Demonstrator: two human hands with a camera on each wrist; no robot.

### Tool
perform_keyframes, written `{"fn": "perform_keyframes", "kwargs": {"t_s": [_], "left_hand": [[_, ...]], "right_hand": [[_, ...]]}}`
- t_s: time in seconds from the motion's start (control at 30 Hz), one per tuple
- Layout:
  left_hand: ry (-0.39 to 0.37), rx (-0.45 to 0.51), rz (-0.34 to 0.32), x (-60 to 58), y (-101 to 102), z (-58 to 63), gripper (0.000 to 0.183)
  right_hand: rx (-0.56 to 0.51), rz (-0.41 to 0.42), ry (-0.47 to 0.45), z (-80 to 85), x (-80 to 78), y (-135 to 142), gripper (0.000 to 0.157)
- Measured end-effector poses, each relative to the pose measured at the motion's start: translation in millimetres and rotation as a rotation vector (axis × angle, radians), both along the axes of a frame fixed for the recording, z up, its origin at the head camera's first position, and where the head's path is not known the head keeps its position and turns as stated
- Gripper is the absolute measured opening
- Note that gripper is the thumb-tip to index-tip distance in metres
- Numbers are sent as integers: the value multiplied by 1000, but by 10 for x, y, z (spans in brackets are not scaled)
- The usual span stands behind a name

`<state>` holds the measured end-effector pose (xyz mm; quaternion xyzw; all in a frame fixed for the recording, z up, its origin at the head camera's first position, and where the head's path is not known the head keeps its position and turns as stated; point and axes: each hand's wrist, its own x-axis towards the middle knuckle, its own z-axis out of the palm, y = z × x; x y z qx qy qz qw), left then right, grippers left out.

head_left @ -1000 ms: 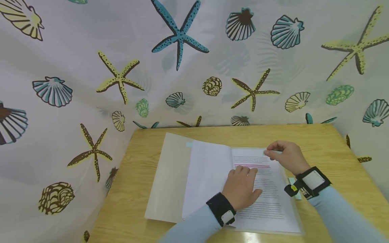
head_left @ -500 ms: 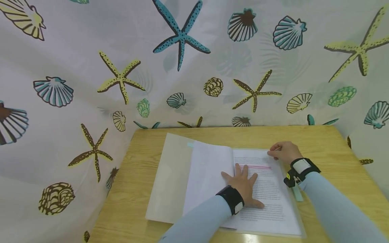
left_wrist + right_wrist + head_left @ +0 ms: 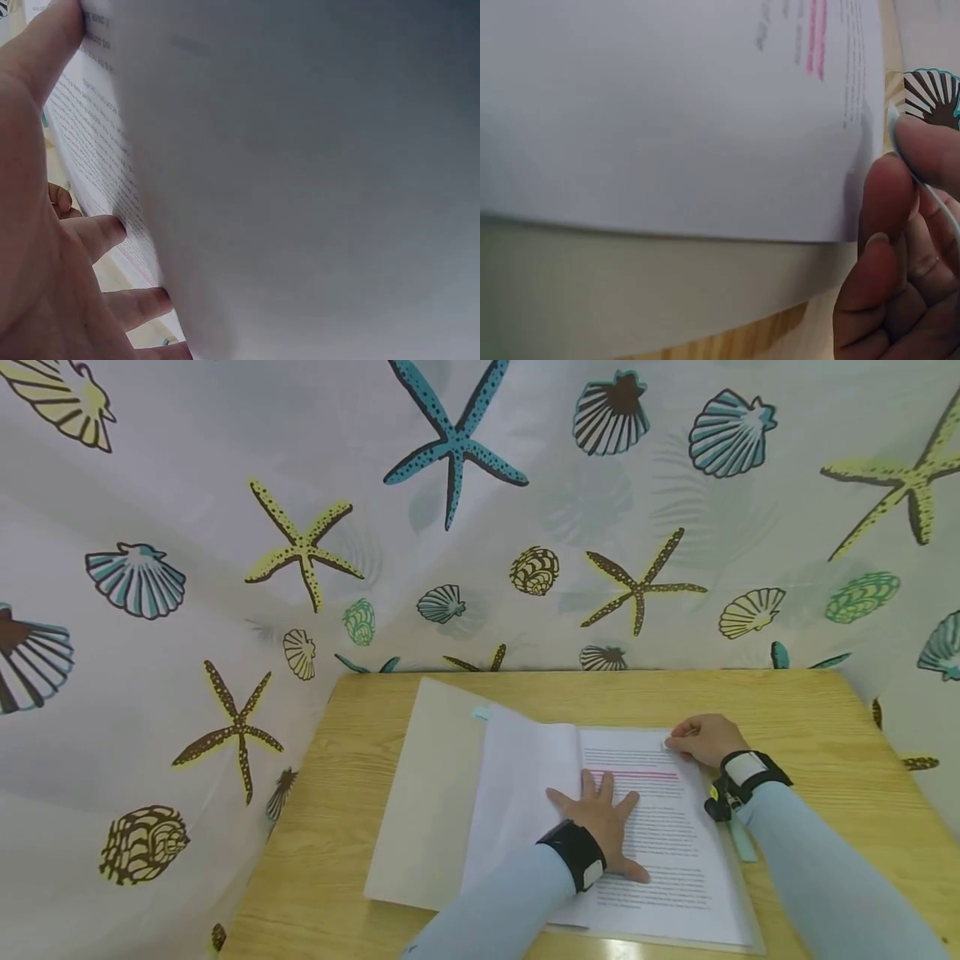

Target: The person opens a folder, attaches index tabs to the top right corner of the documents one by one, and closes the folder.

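Observation:
An open booklet of printed sheets point(image 3: 660, 877) lies on the table, a pink line point(image 3: 645, 775) across its right page's text. My left hand point(image 3: 600, 822) rests spread on that page near the fold, fingers straight. The turned blank sheet point(image 3: 300, 187) rises beside it and fills the left wrist view. At the page's upper right corner is my right hand point(image 3: 705, 739). Its thumb and fingertips pinch a thin pale sticky tab point(image 3: 939, 204), seen edge-on in the right wrist view, close to the page edge. Whether the tab touches the paper I cannot tell.
A cream cover point(image 3: 431, 793) lies folded out to the left. One light blue tab point(image 3: 481, 713) sticks out by the turned sheets, and another strip point(image 3: 742, 842) lies at the booklet's right edge. A shell-patterned cloth point(image 3: 480, 527) hangs behind the wooden table point(image 3: 322, 827).
My left hand has spread its fingers and flattened onto the page. My right hand stays by the page's upper right corner, its wrist turned slightly.

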<state>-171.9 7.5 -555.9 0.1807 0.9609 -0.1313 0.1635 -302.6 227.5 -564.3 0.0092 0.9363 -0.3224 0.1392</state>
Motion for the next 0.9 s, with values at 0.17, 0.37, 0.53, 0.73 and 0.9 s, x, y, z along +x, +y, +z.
{"fn": "perform_keyframes", "kwargs": {"t_s": [0.17, 0.37, 0.53, 0.73, 0.9], "left_hand": [[11, -1, -5, 10, -5, 14, 120], [11, 11, 3, -2, -10, -38, 120], [8, 32, 7, -8, -15, -37, 120], [13, 32, 5, 10, -24, -4, 119], [5, 34, 3, 10, -25, 2, 119]], "right_hand": [[-2, 15, 16, -17, -10, 0, 32], [12, 33, 17, -49, -19, -21, 28], [7, 26, 21, -49, -13, -30, 27], [14, 25, 21, -42, 3, -34, 28], [14, 22, 28, -52, 12, -37, 26]]}}
